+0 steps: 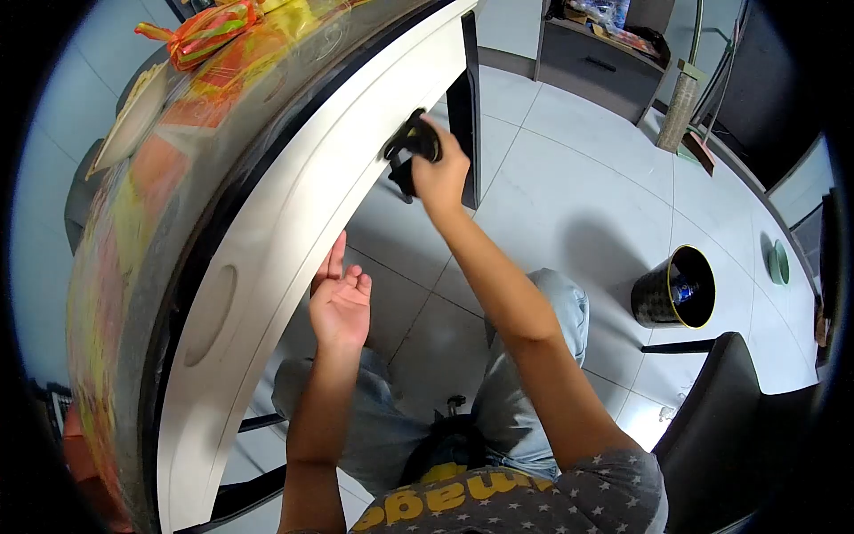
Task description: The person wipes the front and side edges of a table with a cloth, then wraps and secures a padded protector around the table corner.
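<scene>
My right hand (444,173) is closed around a dark, crumpled-looking black item (413,148) and presses it against the white side panel (267,236) of a table. What kind of thing it is, I cannot tell. Lower down, my left hand (342,305) is turned palm up at the panel's bottom edge, fingers loosely apart and partly hidden by that edge. An oval recess (212,313) is moulded into the near part of the panel.
A patterned clear cover drapes the tabletop (133,258), which carries an orange striped bag (209,36) and a plate (133,125). On the tiled floor to the right stand a black bin (648,298) and a dark chair (721,427). A grey drawer cabinet (592,76) stands beyond.
</scene>
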The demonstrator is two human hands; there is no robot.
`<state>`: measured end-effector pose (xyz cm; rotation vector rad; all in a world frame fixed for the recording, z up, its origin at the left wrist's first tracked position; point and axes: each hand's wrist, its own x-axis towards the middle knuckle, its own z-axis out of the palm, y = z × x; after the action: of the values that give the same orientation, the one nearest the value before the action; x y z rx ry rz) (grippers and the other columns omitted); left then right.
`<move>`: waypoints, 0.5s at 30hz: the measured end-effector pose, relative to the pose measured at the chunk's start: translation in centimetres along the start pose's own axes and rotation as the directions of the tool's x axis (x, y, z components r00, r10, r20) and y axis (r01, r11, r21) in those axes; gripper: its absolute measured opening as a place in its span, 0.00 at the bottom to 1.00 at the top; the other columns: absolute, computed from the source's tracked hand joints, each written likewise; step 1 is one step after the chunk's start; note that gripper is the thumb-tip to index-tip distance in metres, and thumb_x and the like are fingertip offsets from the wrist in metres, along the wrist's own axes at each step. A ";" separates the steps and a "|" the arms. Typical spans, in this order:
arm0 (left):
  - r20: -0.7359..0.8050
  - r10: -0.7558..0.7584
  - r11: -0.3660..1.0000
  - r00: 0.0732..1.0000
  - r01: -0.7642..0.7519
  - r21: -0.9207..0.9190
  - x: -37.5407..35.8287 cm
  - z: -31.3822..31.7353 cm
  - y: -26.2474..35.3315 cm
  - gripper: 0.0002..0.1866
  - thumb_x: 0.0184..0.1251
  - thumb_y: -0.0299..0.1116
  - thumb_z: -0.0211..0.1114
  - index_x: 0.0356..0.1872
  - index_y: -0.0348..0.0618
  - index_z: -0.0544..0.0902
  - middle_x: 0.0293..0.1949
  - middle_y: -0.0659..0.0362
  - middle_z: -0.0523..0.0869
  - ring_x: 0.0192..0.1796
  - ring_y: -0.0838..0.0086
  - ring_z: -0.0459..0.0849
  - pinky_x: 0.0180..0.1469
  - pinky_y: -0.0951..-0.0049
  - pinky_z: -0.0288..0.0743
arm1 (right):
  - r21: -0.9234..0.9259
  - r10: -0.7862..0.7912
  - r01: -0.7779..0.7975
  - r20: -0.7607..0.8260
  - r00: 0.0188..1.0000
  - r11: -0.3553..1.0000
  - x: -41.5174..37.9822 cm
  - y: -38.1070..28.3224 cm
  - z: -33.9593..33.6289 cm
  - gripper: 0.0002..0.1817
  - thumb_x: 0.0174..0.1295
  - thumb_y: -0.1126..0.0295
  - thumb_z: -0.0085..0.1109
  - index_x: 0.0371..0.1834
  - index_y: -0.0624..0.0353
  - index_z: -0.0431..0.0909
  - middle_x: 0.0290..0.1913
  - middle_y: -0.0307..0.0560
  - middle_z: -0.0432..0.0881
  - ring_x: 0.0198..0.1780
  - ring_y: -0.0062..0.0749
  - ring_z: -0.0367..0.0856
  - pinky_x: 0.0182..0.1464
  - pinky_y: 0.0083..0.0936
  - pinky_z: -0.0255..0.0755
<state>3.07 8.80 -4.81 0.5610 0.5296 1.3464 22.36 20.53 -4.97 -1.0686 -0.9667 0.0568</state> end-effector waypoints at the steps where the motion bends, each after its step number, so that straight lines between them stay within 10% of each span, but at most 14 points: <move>1: 0.002 -0.005 1.000 1.000 0.005 -0.002 0.1 0.0 0.0 0.29 0.53 0.23 0.48 0.61 0.48 0.70 0.66 0.62 0.69 0.40 0.77 0.75 0.46 0.74 0.70 | -0.003 -0.018 0.018 0.060 0.998 1.000 -1.0 -0.8 -0.5 0.28 0.39 0.85 0.52 0.50 0.61 0.77 0.48 0.58 0.80 0.50 0.51 0.78 0.54 0.35 0.72; 10: -0.071 0.015 1.000 0.997 -0.016 -0.023 0.7 0.0 -0.2 0.28 0.52 0.23 0.48 0.60 0.45 0.72 0.65 0.60 0.70 0.40 0.77 0.75 0.45 0.74 0.69 | 0.036 -0.468 0.482 0.311 0.827 0.876 -2.6 -3.3 -2.2 0.34 0.31 0.85 0.59 0.51 0.62 0.75 0.48 0.56 0.79 0.51 0.52 0.76 0.55 0.37 0.72; 15: -0.003 -0.004 0.997 1.000 0.004 -0.072 0.1 0.3 -0.1 0.28 0.52 0.23 0.48 0.60 0.45 0.72 0.64 0.60 0.70 0.40 0.77 0.75 0.45 0.73 0.70 | -0.144 -0.291 0.315 0.168 0.942 0.938 0.9 -3.0 -1.3 0.29 0.35 0.85 0.59 0.49 0.61 0.77 0.45 0.56 0.80 0.47 0.52 0.77 0.51 0.36 0.72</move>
<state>3.34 8.83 -4.67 0.4988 0.4821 1.3576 22.59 18.43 -2.29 -1.0682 -1.2781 -0.2085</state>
